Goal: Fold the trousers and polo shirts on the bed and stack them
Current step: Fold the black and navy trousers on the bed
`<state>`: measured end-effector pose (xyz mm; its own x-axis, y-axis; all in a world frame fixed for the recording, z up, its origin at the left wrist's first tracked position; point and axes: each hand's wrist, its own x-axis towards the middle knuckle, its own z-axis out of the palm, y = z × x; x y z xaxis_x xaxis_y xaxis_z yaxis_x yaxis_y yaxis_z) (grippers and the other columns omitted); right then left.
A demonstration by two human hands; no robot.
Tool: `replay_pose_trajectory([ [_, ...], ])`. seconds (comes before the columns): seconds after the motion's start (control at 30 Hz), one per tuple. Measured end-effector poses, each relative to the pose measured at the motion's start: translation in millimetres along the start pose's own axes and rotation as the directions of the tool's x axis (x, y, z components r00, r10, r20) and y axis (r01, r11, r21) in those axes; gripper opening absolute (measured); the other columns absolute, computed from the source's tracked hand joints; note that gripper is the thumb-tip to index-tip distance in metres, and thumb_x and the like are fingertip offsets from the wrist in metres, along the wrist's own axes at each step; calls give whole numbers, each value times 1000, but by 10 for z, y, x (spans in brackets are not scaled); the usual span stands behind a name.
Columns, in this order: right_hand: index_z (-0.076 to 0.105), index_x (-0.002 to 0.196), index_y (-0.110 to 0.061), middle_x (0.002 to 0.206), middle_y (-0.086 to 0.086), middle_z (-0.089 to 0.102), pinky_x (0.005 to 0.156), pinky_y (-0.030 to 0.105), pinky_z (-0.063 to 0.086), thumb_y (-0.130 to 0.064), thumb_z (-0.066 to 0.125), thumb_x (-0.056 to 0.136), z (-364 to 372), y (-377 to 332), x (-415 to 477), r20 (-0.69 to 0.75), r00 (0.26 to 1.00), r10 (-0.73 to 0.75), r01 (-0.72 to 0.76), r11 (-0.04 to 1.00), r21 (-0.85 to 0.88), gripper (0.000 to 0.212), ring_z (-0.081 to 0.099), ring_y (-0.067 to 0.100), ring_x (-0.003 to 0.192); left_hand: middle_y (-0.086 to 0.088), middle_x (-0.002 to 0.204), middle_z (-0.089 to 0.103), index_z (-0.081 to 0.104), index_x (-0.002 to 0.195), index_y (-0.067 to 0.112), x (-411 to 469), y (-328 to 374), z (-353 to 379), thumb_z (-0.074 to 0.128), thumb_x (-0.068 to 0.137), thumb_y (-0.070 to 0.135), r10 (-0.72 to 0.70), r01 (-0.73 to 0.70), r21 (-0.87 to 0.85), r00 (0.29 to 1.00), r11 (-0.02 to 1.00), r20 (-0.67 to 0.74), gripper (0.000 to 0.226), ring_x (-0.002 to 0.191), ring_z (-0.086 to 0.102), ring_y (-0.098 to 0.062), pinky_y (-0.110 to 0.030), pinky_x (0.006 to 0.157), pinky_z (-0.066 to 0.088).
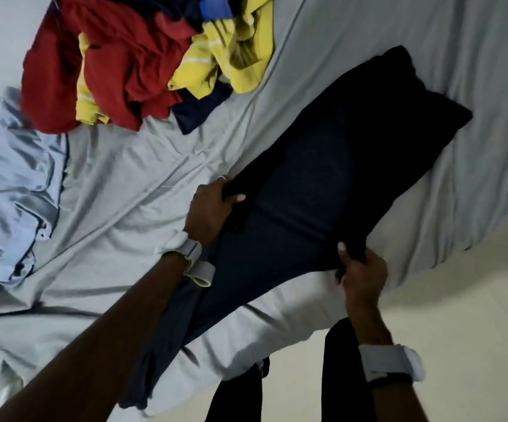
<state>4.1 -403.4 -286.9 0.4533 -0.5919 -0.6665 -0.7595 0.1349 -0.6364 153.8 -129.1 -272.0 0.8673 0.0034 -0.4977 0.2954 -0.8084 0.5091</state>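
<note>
One dark garment (323, 178), likely trousers, lies mid-bed, its near edges gripped separately by the left hand (213, 208) and the right hand (361, 277). Most work remains, I judge: the shirt heap (131, 62) at eleven o'clock and the pale blue garment (12, 193) at nine are unfolded, and no stack shows.

Trousers (323, 184) dark navy, near black. Red shirt (118, 56). Yellow shirt (240, 65) with thin white stripes. Crumpled garment (9, 190) light blue. Bedsheet (131, 184) pale grey.
</note>
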Motion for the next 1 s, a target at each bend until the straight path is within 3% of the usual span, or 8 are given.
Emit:
replay_pose_trajectory([
  [0.1,65,85,-4,47,4,55,36,22,33,-28,72,98,22,93,-179,-21,1000,5,-2,993,122,29,46,14,31,-1,109,73,66,117,14,-45,-99,-49,76,90,52,-30,41,-92,992,995,119,48,105,69,-18,-25,87,50],
  [0.23,62,106,-14,57,7,58,39,24,32,-31,75,95,177,215,-492,217,975,52,-111,957,268,24,49,23,37,-8,138,64,54,145,24,-229,-313,-41,81,81,56,-24,-32,186,956,982,292,76,126,62,-27,-37,106,50],
  [0.3,65,97,-7,53,10,54,41,25,29,-30,81,89,312,285,-663,240,967,79,-127,974,190,29,45,22,36,-12,131,67,60,140,26,-340,-514,-40,73,87,54,14,-76,259,972,963,233,61,120,65,-32,-42,102,54],
  [0.43,63,72,-8,49,7,50,38,22,27,-32,83,87,462,293,-749,91,987,133,-150,965,214,35,39,15,34,-12,112,73,65,130,18,-367,-626,-133,65,98,31,97,-98,8,992,995,83,34,103,71,-28,-35,91,57],
  [0.57,71,97,-16,63,-2,67,37,22,30,-34,80,90,512,426,-892,106,989,102,-127,957,260,21,51,14,43,-6,121,71,50,140,29,-505,-643,-161,61,98,27,97,-89,-64,985,994,140,44,106,69,-25,-38,98,56],
  [0.7,67,100,-1,58,9,62,36,22,27,-29,82,89,777,649,-1214,337,930,148,-224,954,199,33,50,19,37,-9,121,67,32,150,37,-913,-725,-190,61,86,29,49,-64,151,994,986,100,72,107,68,-33,-46,98,56],
  [0.83,63,83,1,51,11,54,36,20,29,-23,82,90,973,783,-1373,182,955,235,-265,950,165,30,41,18,30,-3,91,65,34,143,44,-1092,-828,-308,53,88,10,73,-74,105,997,992,11,67,81,67,-29,-49,81,58],
  [1.0,59,90,-3,54,11,52,34,21,28,-24,74,97,999,913,-1537,135,979,150,-177,960,216,26,43,21,31,11,103,67,49,127,37,-988,-1166,-517,45,79,0,91,-87,34,987,996,-131,61,91,65,-17,-48,84,56],
])
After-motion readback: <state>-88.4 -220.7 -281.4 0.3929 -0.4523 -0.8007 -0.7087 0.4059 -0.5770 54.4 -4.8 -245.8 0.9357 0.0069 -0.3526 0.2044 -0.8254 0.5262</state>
